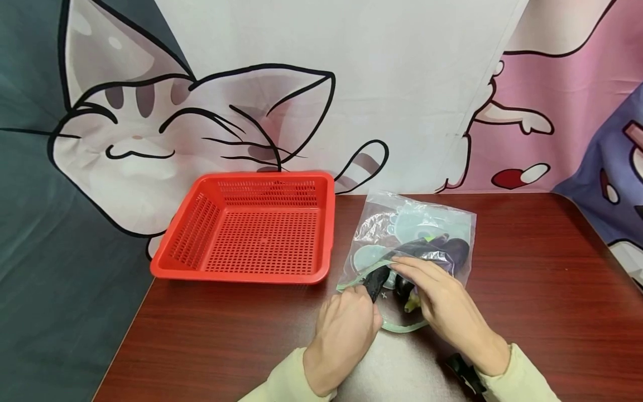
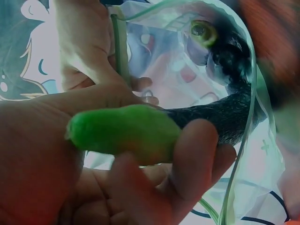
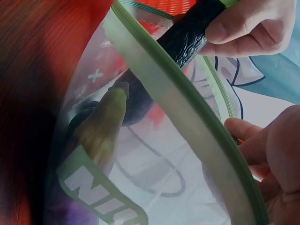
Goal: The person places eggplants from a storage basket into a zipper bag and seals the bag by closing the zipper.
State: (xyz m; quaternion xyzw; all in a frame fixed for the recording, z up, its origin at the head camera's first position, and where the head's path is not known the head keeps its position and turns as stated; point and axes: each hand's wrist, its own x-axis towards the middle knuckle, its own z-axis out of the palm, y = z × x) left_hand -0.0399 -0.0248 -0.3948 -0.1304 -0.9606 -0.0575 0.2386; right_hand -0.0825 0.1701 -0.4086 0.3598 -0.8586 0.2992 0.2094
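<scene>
My left hand (image 1: 346,329) grips a long, dark, wrinkled eggplant (image 2: 215,115) by its bright green cap (image 2: 126,133). The eggplant's far end reaches through the mouth of a clear zip bag (image 1: 372,223) with a pale green rim. At the bag's mouth, my right hand (image 1: 447,296) holds the rim; its thumb is hidden in the head view. Inside the bag lie purple and dark eggplants, one with a yellow-green stem (image 3: 110,105) facing the opening. In the right wrist view, the left hand (image 3: 262,28) shows above the rim.
A red perforated plastic basket (image 1: 263,240) stands left of the bag on a dark reddish wooden table (image 1: 542,290). Behind the table hangs a cloth (image 1: 417,84) printed with cartoon cats. A dark band (image 1: 464,374) sits at my right wrist.
</scene>
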